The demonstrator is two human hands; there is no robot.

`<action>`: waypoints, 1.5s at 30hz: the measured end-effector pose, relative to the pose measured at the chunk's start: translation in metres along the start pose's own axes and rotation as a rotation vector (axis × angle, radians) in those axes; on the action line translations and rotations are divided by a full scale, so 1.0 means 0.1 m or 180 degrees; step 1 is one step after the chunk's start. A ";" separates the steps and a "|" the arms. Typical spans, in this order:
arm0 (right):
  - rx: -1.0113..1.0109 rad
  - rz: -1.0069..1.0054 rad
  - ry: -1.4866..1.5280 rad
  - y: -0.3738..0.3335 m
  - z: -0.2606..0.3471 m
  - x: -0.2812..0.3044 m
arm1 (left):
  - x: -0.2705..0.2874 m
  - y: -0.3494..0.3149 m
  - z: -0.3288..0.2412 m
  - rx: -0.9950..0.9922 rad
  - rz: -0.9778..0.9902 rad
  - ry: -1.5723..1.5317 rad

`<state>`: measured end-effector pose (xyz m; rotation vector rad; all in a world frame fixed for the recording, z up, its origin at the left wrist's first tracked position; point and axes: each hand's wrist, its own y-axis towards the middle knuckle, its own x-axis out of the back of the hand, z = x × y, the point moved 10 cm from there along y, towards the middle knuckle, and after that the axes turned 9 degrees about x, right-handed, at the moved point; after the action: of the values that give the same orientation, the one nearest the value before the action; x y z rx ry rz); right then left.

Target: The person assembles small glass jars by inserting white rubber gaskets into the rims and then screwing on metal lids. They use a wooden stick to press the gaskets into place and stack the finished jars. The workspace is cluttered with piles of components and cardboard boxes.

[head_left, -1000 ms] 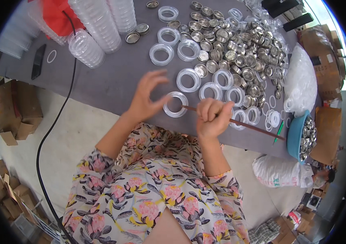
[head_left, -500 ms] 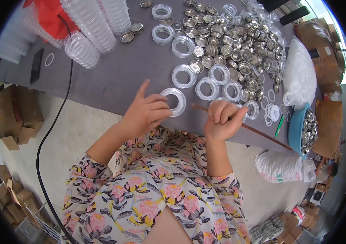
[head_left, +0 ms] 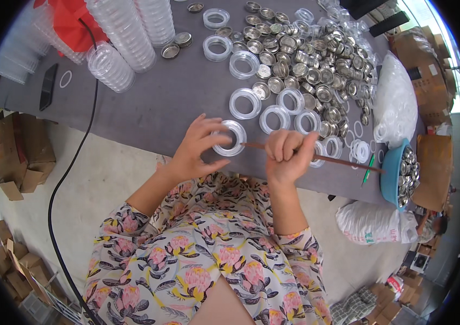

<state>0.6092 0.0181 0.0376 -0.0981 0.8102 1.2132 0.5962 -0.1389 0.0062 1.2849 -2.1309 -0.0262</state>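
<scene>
at the far left, cardboard boxes [head_left: 16, 157] sit on the floor beside the grey table [head_left: 149, 108], and a black cable [head_left: 73, 162] runs off the table edge down across the floor. on the table's left part lie a dark phone [head_left: 48, 86] and a small white ring [head_left: 65, 79], with tall stacks of clear lids [head_left: 124, 32] just behind them. the left hand [head_left: 197, 149] rests near the table's front edge, fingers spread and curled around a clear plastic ring [head_left: 229, 138], gripping it by its rim. a thin brown stick [head_left: 316, 158] has its tip touching that ring's right side; the right hand [head_left: 289, 154] is closed in a fist around the stick's middle, and the rest of the stick runs out to the right. more clear rings [head_left: 273, 111] lie just behind the hands, and past them a big heap of small metal caps [head_left: 316, 59]. at the right stand a white plastic bag [head_left: 398, 103] and a blue bowl [head_left: 389, 179] holding metal caps, with a green pen [head_left: 369, 169] beside it.
</scene>
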 end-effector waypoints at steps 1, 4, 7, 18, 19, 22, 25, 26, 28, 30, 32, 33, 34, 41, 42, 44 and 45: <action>-0.0142 -0.0021 0.0085 -0.01 -0.08 -0.01 | 0.02 0.00 0.06 0.0238 -0.0289 -0.0281; -0.0544 -0.0109 0.0137 -0.13 -0.35 0.00 | -0.12 0.04 0.25 0.0785 -0.0273 -0.0877; -0.0533 -0.0123 0.0223 -0.15 -0.43 -0.04 | -0.23 0.05 0.34 0.0890 -0.0162 -0.1044; -0.0563 0.0880 -0.1362 0.01 -0.28 -0.34 | -0.21 0.03 0.34 0.0924 -0.0272 -0.0936; -0.0669 0.0632 -0.1072 -0.01 -0.33 -0.28 | -0.21 0.03 0.34 0.0925 -0.0284 -0.0930; -0.0718 0.0038 -0.0302 -0.09 -0.53 -0.15 | -0.23 0.03 0.34 0.0876 -0.0305 -0.0906; -0.0113 0.0081 -0.0260 0.02 -0.53 -0.24 | -0.24 0.02 0.36 0.0846 -0.0330 -0.0933; 0.0204 0.0307 -0.0602 0.08 -0.44 -0.32 | -0.24 0.01 0.36 0.0843 -0.0338 -0.0954; 0.0581 0.0685 -0.1284 0.12 -0.28 -0.42 | -0.25 0.02 0.37 0.0868 -0.0233 -0.0870; 0.0701 0.0390 -0.0543 0.07 -0.14 -0.18 | -0.19 0.07 0.33 0.0733 -0.0202 -0.0694; 0.0736 0.0274 -0.0225 0.05 0.05 -0.04 | -0.02 0.16 0.22 0.0475 -0.0268 -0.0432; 0.0731 0.0278 -0.0279 0.06 0.19 -0.04 | 0.02 0.25 0.24 0.0439 -0.0158 -0.0526; 0.0714 0.0280 -0.0324 0.05 0.27 -0.04 | 0.05 0.35 0.28 0.0418 -0.0050 -0.0613; 0.0823 0.0102 -0.0630 0.02 0.44 -0.02 | -0.22 0.86 0.27 -0.0700 0.1041 0.1191; 0.0853 0.0119 -0.0645 0.02 0.46 -0.02 | -0.23 0.86 0.22 -0.0886 0.1053 0.1389; 0.0894 0.0124 -0.0667 0.03 0.49 -0.01 | 0.01 0.84 0.13 -0.0706 0.0652 0.0905; 0.0906 0.0115 -0.0666 0.03 0.51 0.00 | 0.15 0.79 0.07 -0.0612 0.0445 0.0672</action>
<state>0.6321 0.0432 0.0751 0.2726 0.7944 1.1094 0.5255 -0.1116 0.0341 0.9814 -1.9789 -0.0341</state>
